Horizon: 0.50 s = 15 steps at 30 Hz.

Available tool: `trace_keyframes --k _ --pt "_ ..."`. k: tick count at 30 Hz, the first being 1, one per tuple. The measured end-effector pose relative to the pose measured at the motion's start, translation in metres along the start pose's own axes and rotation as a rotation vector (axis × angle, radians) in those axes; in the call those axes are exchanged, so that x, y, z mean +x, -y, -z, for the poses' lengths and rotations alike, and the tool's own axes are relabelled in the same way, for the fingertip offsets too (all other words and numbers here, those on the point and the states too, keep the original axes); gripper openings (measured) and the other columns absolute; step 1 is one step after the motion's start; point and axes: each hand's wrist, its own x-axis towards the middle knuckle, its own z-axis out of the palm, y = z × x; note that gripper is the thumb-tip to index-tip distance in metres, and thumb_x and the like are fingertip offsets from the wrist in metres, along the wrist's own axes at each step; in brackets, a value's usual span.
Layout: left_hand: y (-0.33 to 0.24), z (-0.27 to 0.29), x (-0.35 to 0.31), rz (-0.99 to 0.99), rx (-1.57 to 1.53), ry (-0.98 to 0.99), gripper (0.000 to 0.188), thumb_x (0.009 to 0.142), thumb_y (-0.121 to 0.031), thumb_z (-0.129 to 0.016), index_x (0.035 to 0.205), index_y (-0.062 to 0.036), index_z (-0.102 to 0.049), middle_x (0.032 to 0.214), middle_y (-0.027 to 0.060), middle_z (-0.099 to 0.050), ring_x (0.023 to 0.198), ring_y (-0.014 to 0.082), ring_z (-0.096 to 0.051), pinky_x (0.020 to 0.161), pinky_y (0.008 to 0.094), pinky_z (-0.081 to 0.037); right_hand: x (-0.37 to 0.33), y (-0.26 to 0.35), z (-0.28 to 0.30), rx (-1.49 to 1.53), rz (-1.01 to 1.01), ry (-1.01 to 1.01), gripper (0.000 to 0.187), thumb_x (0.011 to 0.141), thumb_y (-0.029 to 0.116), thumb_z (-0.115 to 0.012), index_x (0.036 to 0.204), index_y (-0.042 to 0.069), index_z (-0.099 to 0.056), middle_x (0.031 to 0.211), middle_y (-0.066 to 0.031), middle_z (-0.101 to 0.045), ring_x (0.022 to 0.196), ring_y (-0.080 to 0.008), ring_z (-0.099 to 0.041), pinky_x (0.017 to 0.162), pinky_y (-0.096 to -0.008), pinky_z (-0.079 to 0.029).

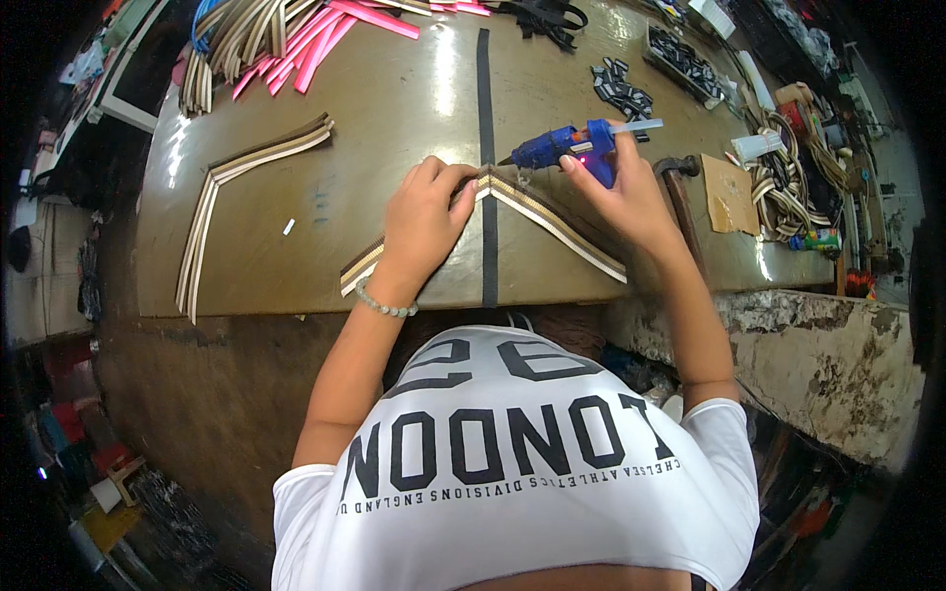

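Note:
My right hand (633, 195) grips a blue glue gun (554, 148), with a pale glue stick jutting from its back end. The nozzle points left, close above the bend of a brown, tan and white striped strap (557, 225). That strap lies in an upturned V across a black strip (490, 251) on the table. At the bend, my left hand (426, 219) pinches the strap between thumb and fingers and covers part of its left arm. Whether glue is coming out of the tip cannot be made out.
More bent striped straps (204, 222) lie at the left of the table (394, 89). Striped bundles (251, 39) and pink strips (325, 44) are heaped at the back left. To the right are black buckle-like pieces (621, 91), a filled tray (682, 64), a hammer (680, 202) and cardboard (729, 194).

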Motion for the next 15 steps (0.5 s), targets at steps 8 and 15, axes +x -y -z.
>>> trace_keyframes --k 8,15 --pt "0.000 0.000 0.000 0.032 -0.020 0.039 0.012 0.085 -0.017 -0.069 0.095 -0.0100 -0.070 0.082 0.0078 -0.058 0.080 0.0273 -0.059 0.070 0.0390 -0.050 0.010 -0.002 -0.009 -0.102 0.064 0.075 0.054 0.090 0.041 -0.067 0.117 -0.001 -0.050 0.084 -0.0229 -0.069 0.074 -0.0391 -0.068 0.065 -0.0431 -0.052" --pt "0.001 0.000 -0.001 0.016 -0.002 0.023 0.013 0.087 -0.018 -0.068 0.096 -0.0099 -0.071 0.083 0.0085 -0.059 0.081 0.0276 -0.060 0.072 0.0389 -0.050 -0.014 0.003 -0.006 -0.189 0.133 0.102 0.054 0.089 0.040 -0.068 0.119 -0.001 -0.047 0.076 -0.0250 -0.067 0.068 -0.0444 -0.066 0.060 -0.0496 -0.051"
